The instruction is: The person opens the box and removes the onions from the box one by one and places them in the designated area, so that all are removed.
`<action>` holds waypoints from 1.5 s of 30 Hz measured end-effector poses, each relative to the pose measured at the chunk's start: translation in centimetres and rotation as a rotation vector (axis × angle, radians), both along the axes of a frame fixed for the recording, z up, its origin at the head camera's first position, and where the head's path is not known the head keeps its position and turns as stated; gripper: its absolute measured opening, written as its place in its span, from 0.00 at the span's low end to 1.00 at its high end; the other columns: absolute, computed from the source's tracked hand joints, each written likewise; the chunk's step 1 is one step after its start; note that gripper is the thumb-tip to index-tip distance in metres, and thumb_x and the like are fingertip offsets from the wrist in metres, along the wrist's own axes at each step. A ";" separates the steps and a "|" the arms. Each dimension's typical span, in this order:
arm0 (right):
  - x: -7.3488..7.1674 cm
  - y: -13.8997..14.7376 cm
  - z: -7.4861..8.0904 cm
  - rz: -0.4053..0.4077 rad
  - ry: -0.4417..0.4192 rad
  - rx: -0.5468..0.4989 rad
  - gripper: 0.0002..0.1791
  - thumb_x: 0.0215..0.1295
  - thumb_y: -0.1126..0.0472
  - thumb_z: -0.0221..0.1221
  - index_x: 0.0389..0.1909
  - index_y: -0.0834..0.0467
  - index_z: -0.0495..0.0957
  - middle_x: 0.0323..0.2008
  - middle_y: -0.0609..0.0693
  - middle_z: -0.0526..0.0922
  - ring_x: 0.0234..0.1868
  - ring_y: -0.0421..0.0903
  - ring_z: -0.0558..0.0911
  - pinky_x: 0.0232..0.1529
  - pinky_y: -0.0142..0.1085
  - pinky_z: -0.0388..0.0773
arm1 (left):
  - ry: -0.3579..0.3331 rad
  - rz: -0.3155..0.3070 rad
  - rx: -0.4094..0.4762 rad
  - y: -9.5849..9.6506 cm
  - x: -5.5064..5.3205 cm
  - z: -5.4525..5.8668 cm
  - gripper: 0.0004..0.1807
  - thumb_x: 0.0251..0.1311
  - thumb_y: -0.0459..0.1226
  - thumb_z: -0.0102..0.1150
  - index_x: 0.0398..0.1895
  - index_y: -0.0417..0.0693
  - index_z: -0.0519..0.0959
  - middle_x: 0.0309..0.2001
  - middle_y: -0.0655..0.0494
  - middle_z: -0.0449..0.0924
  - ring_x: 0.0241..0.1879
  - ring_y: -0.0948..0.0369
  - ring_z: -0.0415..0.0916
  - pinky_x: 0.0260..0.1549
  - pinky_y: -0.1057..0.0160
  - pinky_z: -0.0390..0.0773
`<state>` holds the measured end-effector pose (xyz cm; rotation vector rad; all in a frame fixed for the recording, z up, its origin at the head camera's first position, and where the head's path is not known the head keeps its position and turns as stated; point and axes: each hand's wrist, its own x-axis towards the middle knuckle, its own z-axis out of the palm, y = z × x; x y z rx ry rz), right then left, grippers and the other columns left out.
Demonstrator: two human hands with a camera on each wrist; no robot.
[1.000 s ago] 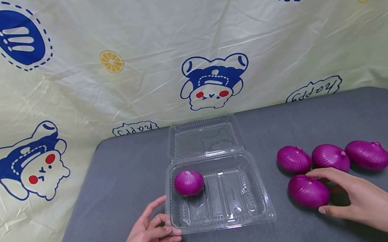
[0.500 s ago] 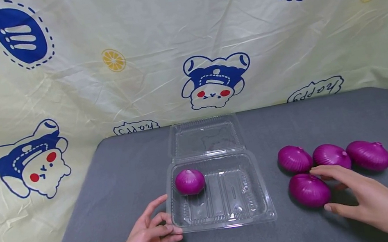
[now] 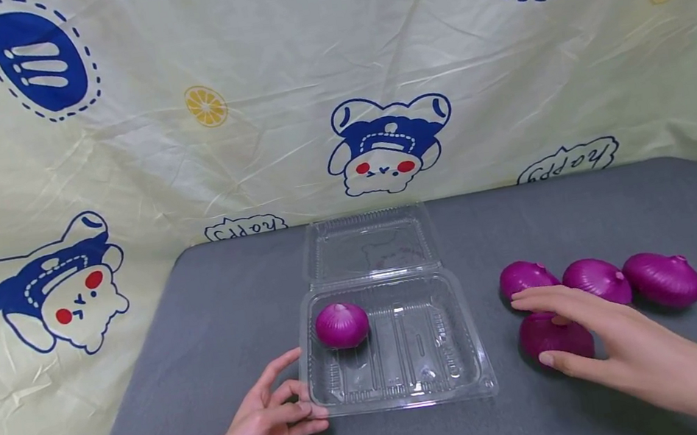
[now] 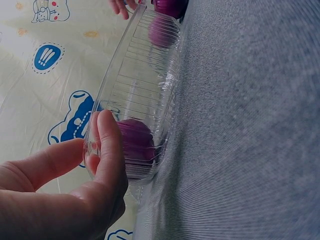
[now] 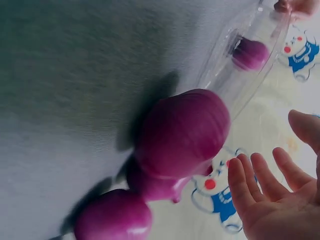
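Observation:
My left hand (image 3: 257,427) pinches the near left corner of a clear plastic clamshell container (image 3: 408,401), thumb and fingers on its rim (image 4: 92,145). One red onion (image 3: 342,325) sits in the back left part of its base. Over the nearest loose red onion (image 3: 540,341) hovers my right hand (image 3: 628,349), partly hiding it in the head view. The right wrist view shows that hand's fingers spread and apart from this onion (image 5: 182,132), with nothing held.
Behind the nearest onion, three more red onions stand in a row: left (image 3: 520,278), middle (image 3: 596,279) and right (image 3: 663,279). The container's lid (image 3: 369,244) lies folded back on the grey table (image 3: 239,292). A printed curtain (image 3: 272,146) hangs behind the table.
My right hand first had its fingers around the near onion's right side, drew slightly right, then rose and moved left over it. The onion stayed put. My left hand kept its hold on the container.

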<state>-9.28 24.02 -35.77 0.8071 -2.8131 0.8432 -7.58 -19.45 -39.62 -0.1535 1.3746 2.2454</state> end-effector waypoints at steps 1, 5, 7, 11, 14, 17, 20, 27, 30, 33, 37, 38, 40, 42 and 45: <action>-0.1 -0.3 0.2 0.014 -0.005 0.004 0.38 0.51 0.49 0.74 0.65 0.37 0.70 0.59 0.36 0.74 0.59 0.32 0.70 0.45 0.31 0.80 | -0.001 0.000 -0.001 0.0 0.0 0.0 0.42 0.60 0.20 0.51 0.75 0.47 0.48 0.40 0.50 0.70 0.42 0.49 0.81 0.51 0.49 0.78; -0.8 -1.7 0.9 0.082 -0.077 0.021 0.36 0.53 0.45 0.72 0.64 0.35 0.69 0.60 0.34 0.73 0.60 0.38 0.72 0.47 0.37 0.81 | -0.005 -0.001 0.003 0.0 0.0 0.0 0.42 0.60 0.20 0.51 0.75 0.47 0.47 0.39 0.49 0.70 0.42 0.49 0.81 0.50 0.49 0.78; -1.1 -2.3 1.3 0.116 -0.138 0.037 0.35 0.55 0.43 0.70 0.65 0.35 0.69 0.61 0.36 0.72 0.61 0.42 0.73 0.48 0.40 0.81 | -0.006 -0.002 0.006 0.0 0.0 0.0 0.42 0.60 0.20 0.51 0.75 0.47 0.47 0.39 0.49 0.71 0.42 0.48 0.81 0.50 0.50 0.78; -1.8 -3.5 2.0 0.180 -0.217 0.079 0.33 0.59 0.40 0.66 0.66 0.34 0.68 0.63 0.37 0.71 0.63 0.45 0.72 0.49 0.43 0.81 | -0.006 -0.006 0.014 0.0 0.0 -0.1 0.42 0.59 0.19 0.51 0.75 0.47 0.47 0.39 0.49 0.71 0.42 0.49 0.81 0.50 0.50 0.79; -2.4 -4.4 2.4 0.238 -0.227 0.106 0.32 0.61 0.40 0.64 0.66 0.33 0.67 0.63 0.36 0.70 0.63 0.44 0.72 0.50 0.42 0.81 | -0.004 -0.008 0.018 -0.1 0.1 -0.2 0.42 0.60 0.19 0.51 0.75 0.47 0.47 0.39 0.49 0.71 0.41 0.49 0.81 0.50 0.50 0.79; -3.0 -5.4 2.7 0.295 -0.221 0.128 0.30 0.63 0.41 0.62 0.66 0.32 0.66 0.64 0.36 0.70 0.64 0.43 0.71 0.51 0.43 0.80 | -0.002 -0.009 0.019 -0.1 0.1 -0.2 0.42 0.60 0.20 0.51 0.75 0.47 0.47 0.39 0.50 0.71 0.41 0.50 0.81 0.50 0.51 0.79; -3.5 -6.3 2.8 0.343 -0.201 0.147 0.29 0.65 0.41 0.61 0.66 0.33 0.67 0.64 0.36 0.70 0.65 0.41 0.70 0.54 0.46 0.78 | -0.001 -0.009 0.018 -0.1 0.0 -0.1 0.42 0.60 0.20 0.51 0.75 0.47 0.47 0.39 0.50 0.71 0.41 0.50 0.81 0.50 0.51 0.79; -4.8 -8.5 2.9 0.448 -0.196 0.156 0.28 0.67 0.41 0.58 0.67 0.37 0.67 0.65 0.38 0.70 0.65 0.41 0.70 0.56 0.46 0.77 | 0.002 -0.011 0.017 -0.1 0.0 -0.1 0.42 0.60 0.20 0.51 0.75 0.47 0.47 0.39 0.49 0.71 0.41 0.49 0.81 0.50 0.51 0.78; -5.5 -9.5 3.0 0.476 -0.206 0.161 0.28 0.68 0.41 0.58 0.67 0.38 0.67 0.65 0.38 0.70 0.65 0.40 0.70 0.57 0.45 0.76 | 0.001 -0.009 0.015 -0.1 0.0 -0.1 0.42 0.60 0.20 0.51 0.75 0.47 0.47 0.40 0.49 0.71 0.41 0.49 0.81 0.50 0.51 0.79; -6.1 -10.5 3.2 0.496 -0.214 0.191 0.29 0.68 0.43 0.59 0.68 0.39 0.66 0.65 0.38 0.69 0.66 0.40 0.68 0.59 0.45 0.74 | -0.002 -0.009 0.016 -0.1 -0.1 -0.1 0.43 0.59 0.20 0.51 0.75 0.47 0.47 0.40 0.50 0.71 0.41 0.49 0.81 0.50 0.51 0.79; -6.8 -11.8 3.6 0.516 -0.246 0.217 0.29 0.68 0.45 0.59 0.69 0.42 0.67 0.65 0.38 0.69 0.66 0.38 0.67 0.62 0.44 0.71 | -0.003 -0.011 0.017 -0.1 -0.1 -0.1 0.43 0.60 0.20 0.51 0.75 0.47 0.47 0.39 0.50 0.71 0.41 0.49 0.81 0.50 0.51 0.79; -7.0 -12.1 3.6 0.520 -0.256 0.218 0.29 0.68 0.45 0.59 0.69 0.43 0.67 0.65 0.37 0.69 0.66 0.38 0.67 0.63 0.44 0.70 | -0.002 -0.012 0.017 -0.1 -0.1 -0.1 0.42 0.60 0.20 0.51 0.75 0.47 0.47 0.39 0.50 0.71 0.42 0.49 0.81 0.50 0.51 0.79; -7.5 -12.7 3.8 0.527 -0.278 0.208 0.30 0.68 0.45 0.59 0.69 0.44 0.67 0.64 0.37 0.70 0.66 0.37 0.67 0.63 0.43 0.70 | 0.000 -0.012 0.017 -0.1 -0.1 -0.1 0.42 0.60 0.20 0.51 0.75 0.47 0.47 0.40 0.49 0.71 0.42 0.48 0.81 0.49 0.51 0.79; -8.0 -13.3 3.8 0.546 -0.290 0.190 0.30 0.68 0.47 0.61 0.69 0.46 0.67 0.64 0.37 0.70 0.66 0.37 0.67 0.64 0.42 0.68 | -0.001 -0.012 0.015 -0.1 -0.1 0.0 0.42 0.60 0.20 0.51 0.75 0.47 0.47 0.39 0.49 0.71 0.42 0.48 0.81 0.49 0.51 0.79; -8.7 -14.3 3.7 0.569 -0.294 0.167 0.31 0.66 0.50 0.63 0.69 0.47 0.67 0.65 0.38 0.69 0.67 0.37 0.66 0.65 0.41 0.67 | -0.004 -0.012 0.013 -0.1 -0.1 0.0 0.42 0.60 0.20 0.51 0.75 0.47 0.47 0.40 0.49 0.71 0.42 0.48 0.81 0.49 0.51 0.79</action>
